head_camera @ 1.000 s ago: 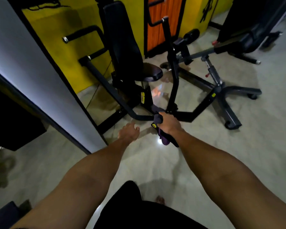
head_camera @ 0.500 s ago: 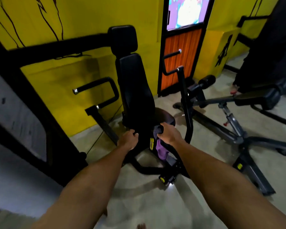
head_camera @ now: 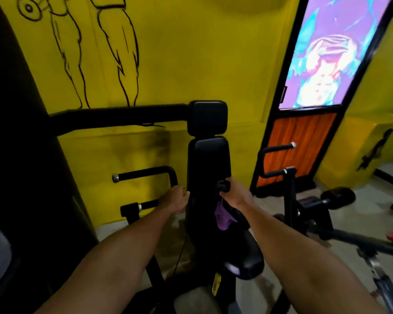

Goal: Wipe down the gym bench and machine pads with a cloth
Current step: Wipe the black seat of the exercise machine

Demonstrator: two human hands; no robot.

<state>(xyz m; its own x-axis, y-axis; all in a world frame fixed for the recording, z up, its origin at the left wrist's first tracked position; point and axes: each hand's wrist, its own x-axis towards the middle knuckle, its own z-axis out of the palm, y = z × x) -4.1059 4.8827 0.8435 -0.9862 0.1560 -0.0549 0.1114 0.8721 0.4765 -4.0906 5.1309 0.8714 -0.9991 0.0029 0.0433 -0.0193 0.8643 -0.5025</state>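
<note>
A black seated machine stands before me against the yellow wall, with a tall back pad [head_camera: 208, 168], a square head pad [head_camera: 208, 117] above it and a round seat pad [head_camera: 247, 257] below. My right hand [head_camera: 235, 193] grips a purple cloth [head_camera: 222, 217] and holds it against the right edge of the back pad; the cloth's end hangs down. My left hand [head_camera: 175, 199] hovers at the back pad's left edge with loosely curled fingers, holding nothing.
Black handle bars [head_camera: 145, 173] stick out left of the seat, and more handles [head_camera: 277, 148] on the right. A dark frame post [head_camera: 21, 155] fills the left side. An adjustable bench [head_camera: 322, 200] and its legs stand to the right on the grey floor.
I have stepped closer and my view has tilted up. Both hands rose from seat height to the middle of the back pad, the right one carrying the cloth.
</note>
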